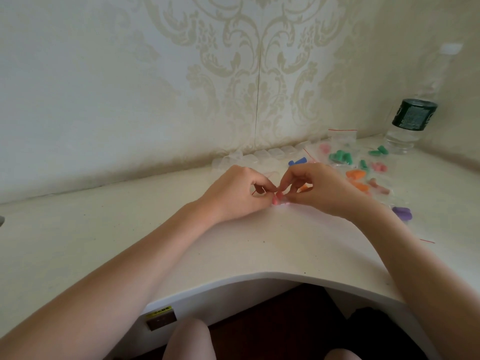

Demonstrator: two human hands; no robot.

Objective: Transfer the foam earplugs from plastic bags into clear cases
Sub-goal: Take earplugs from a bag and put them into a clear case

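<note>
My left hand (235, 194) and my right hand (320, 189) meet at the middle of the white table (130, 229). Both pinch the top of a small clear plastic bag (279, 201) with a red seal line and pink foam earplugs inside. Most of the bag is hidden by my fingers. A row of clear cases (262, 155) lies along the wall behind my hands. To the right lie more bags of earplugs: green (340, 157), orange (357, 179), pink (379, 189), blue (298, 161) and purple (402, 212).
A clear water bottle (409, 126) with a dark green label stands at the far right near the wall. Patterned wallpaper backs the table. The table's front edge curves inward above my knees (189, 339).
</note>
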